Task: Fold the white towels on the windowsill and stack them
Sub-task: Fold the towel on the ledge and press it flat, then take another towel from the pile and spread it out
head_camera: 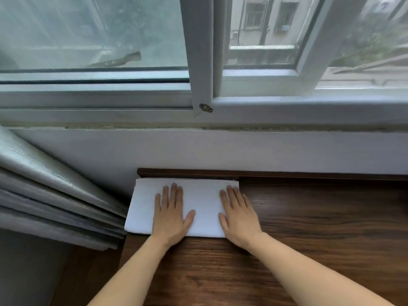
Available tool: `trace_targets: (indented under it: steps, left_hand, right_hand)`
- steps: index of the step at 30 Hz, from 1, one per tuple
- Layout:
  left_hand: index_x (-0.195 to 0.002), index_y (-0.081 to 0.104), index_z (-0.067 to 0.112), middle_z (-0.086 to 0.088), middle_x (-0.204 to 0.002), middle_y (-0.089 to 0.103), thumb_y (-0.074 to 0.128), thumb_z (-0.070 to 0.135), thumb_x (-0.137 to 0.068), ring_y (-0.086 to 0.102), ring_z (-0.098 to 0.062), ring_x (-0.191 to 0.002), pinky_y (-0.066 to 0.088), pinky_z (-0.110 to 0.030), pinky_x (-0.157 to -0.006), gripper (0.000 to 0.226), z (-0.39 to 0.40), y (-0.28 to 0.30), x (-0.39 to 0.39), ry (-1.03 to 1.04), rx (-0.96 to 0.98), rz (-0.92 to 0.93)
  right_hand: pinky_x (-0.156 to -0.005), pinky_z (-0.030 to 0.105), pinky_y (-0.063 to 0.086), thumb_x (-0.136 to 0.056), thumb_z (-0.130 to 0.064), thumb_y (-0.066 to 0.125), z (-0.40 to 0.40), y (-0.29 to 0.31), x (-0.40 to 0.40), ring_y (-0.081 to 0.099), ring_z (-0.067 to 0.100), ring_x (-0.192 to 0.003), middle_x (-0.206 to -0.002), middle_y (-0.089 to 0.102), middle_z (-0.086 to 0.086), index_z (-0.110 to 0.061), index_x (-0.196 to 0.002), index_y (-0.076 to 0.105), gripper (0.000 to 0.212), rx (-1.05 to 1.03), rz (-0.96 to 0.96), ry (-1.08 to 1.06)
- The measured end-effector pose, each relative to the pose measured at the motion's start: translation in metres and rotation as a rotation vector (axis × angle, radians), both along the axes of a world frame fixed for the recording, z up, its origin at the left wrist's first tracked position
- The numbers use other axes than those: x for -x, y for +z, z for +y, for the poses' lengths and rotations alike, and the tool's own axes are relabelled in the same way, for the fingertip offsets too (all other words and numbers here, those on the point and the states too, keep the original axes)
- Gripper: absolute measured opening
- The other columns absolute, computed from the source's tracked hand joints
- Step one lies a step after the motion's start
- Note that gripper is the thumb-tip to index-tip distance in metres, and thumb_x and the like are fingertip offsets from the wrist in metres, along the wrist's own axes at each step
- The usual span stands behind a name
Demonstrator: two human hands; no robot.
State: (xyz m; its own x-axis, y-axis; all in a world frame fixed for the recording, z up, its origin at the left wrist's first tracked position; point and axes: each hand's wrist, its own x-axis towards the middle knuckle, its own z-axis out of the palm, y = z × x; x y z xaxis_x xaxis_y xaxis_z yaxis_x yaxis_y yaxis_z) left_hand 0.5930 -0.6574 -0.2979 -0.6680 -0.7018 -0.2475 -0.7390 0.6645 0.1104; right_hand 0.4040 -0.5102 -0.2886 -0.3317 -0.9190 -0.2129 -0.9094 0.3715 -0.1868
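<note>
A folded white towel (pixel 203 197) lies flat at the far left corner of the dark wooden sill (pixel 320 228), its back edge against the raised wooden lip. My left hand (pixel 171 214) presses flat on the towel's middle with straight fingers. My right hand (pixel 238 217) lies flat on the towel's right end, part of it over the bare wood. Whether more layers lie under the top one cannot be told.
A grey curtain (pixel 48 195) hangs bunched at the left, touching the towel's left side. Behind the sill rises a white wall (pixel 265 151) under a sliding window frame (pixel 198 62). The wooden surface stretches to the right and toward me.
</note>
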Motion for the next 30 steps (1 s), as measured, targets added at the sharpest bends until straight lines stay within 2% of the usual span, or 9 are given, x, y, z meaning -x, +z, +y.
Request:
trace_targets:
  steps: [2,4,6,9,11,14,21,27,30]
  left_hand:
    - [-0.165,0.001,0.010,-0.015,-0.172,-0.009,0.011,0.059,-0.099,-0.010,-0.035,-0.158,-0.008,-0.054,-0.127,0.083,0.013,0.004,0.014,0.095,-0.006,-0.026]
    - [-0.159,0.031,0.003,-0.023,-0.167,0.023,0.016,0.048,-0.099,0.020,-0.041,-0.155,0.016,-0.058,-0.126,0.076,0.030,0.016,0.033,0.118,0.035,0.029]
    - [-0.146,0.052,0.001,-0.024,-0.155,0.045,0.022,0.044,-0.101,0.043,-0.043,-0.145,0.035,-0.056,-0.118,0.069,0.058,0.024,0.060,0.014,0.043,0.117]
    - [-0.134,0.065,0.007,-0.016,-0.145,0.060,0.018,0.051,-0.105,0.055,-0.037,-0.137,0.044,-0.046,-0.111,0.071,0.115,0.033,0.118,-0.141,-0.015,0.243]
    - [-0.133,0.065,0.017,-0.004,-0.141,0.064,0.023,0.050,-0.101,0.057,-0.026,-0.135,0.043,-0.037,-0.112,0.062,0.160,0.042,0.167,-0.212,-0.120,0.345]
    - [-0.120,0.060,0.036,0.017,-0.118,0.067,0.034,0.044,-0.101,0.064,-0.008,-0.111,0.050,-0.027,-0.092,0.034,0.228,0.068,0.241,-0.337,-0.262,0.424]
    - [-0.122,0.062,0.032,0.018,-0.115,0.067,0.044,0.035,-0.105,0.062,-0.005,-0.103,0.047,-0.020,-0.086,0.025,0.366,0.101,0.397,-0.502,-0.270,0.519]
    - [-0.106,0.061,0.032,0.016,-0.096,0.066,0.044,0.033,-0.104,0.062,-0.008,-0.087,0.053,-0.035,-0.078,0.017,0.469,0.143,0.503,-0.526,-0.335,0.575]
    - [-0.110,0.061,0.028,0.013,-0.102,0.069,0.044,0.034,-0.105,0.065,-0.011,-0.094,0.054,-0.039,-0.082,0.018,0.503,0.161,0.537,-0.524,-0.375,0.584]
  right_hand:
    - [-0.127,0.042,0.009,-0.102,-0.046,0.023,0.014,0.010,0.006,0.020,0.033,-0.158,-0.170,0.022,0.016,-0.013,-0.164,0.024,0.070,0.012,-0.007,0.022]
    - [-0.125,0.045,0.024,-0.101,-0.043,0.032,0.030,0.022,0.015,0.035,0.035,-0.152,-0.163,0.039,0.018,-0.011,-0.158,0.037,0.066,0.062,0.005,0.010]
    - [-0.122,0.047,0.035,-0.099,-0.041,0.038,0.055,0.036,0.027,0.046,0.035,-0.145,-0.155,0.049,0.016,-0.011,-0.154,0.044,0.063,0.090,-0.005,-0.019]
    - [-0.121,0.047,0.035,-0.102,-0.041,0.038,0.105,0.068,0.056,0.047,0.033,-0.141,-0.152,0.050,0.013,-0.013,-0.153,0.042,0.058,0.032,-0.106,-0.139]
    - [-0.111,0.046,0.044,-0.103,-0.039,0.037,0.144,0.086,0.083,0.053,0.033,-0.132,-0.146,0.054,0.012,-0.014,-0.150,0.042,0.054,0.029,-0.183,-0.228]
    - [-0.096,0.047,0.052,-0.101,-0.031,0.038,0.206,0.109,0.136,0.063,0.036,-0.115,-0.128,0.064,0.012,-0.014,-0.134,0.051,0.040,0.030,-0.251,-0.378]
    - [-0.094,0.044,0.053,-0.104,-0.030,0.038,0.358,0.144,0.270,0.065,0.029,-0.113,-0.124,0.067,0.007,-0.019,-0.131,0.055,0.033,0.114,-0.247,-0.595]
    - [-0.091,0.041,0.051,-0.100,-0.020,0.040,0.451,0.182,0.359,0.063,0.033,-0.114,-0.126,0.067,0.011,-0.014,-0.131,0.056,0.035,0.196,-0.255,-0.744]
    - [-0.089,0.039,0.050,-0.097,-0.015,0.043,0.482,0.199,0.391,0.063,0.032,-0.115,-0.122,0.068,0.011,-0.013,-0.125,0.058,0.032,0.215,-0.265,-0.791]
